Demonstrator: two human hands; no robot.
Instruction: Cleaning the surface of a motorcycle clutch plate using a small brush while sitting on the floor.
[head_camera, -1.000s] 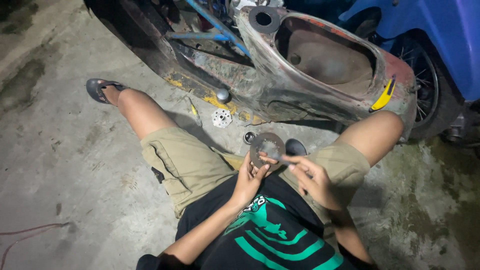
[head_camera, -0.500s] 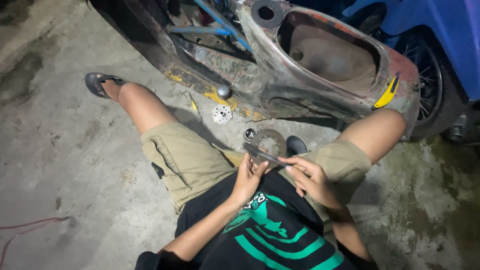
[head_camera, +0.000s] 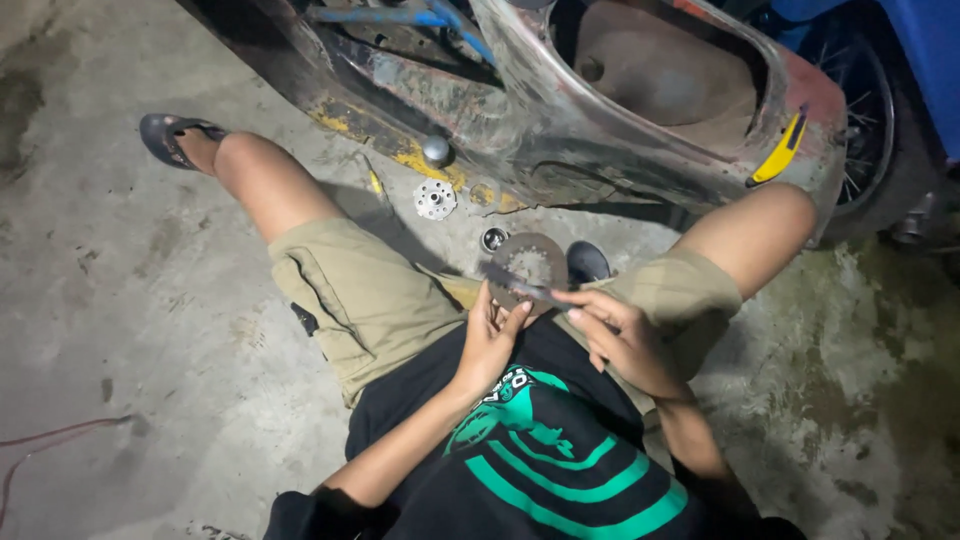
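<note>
**Rusty metal disc held over the lap**

Rust-brown, the flat round metal disc with a toothed centre hole sits upright above my lap, between my knees. My left hand has its grip closed on the disc's lower edge. My right hand pinches a thin dark metal strip laid across the disc's face. On the concrete floor just beyond lie a small silver flanged hub and a small dark ring, beside the worn scooter body.
</note>
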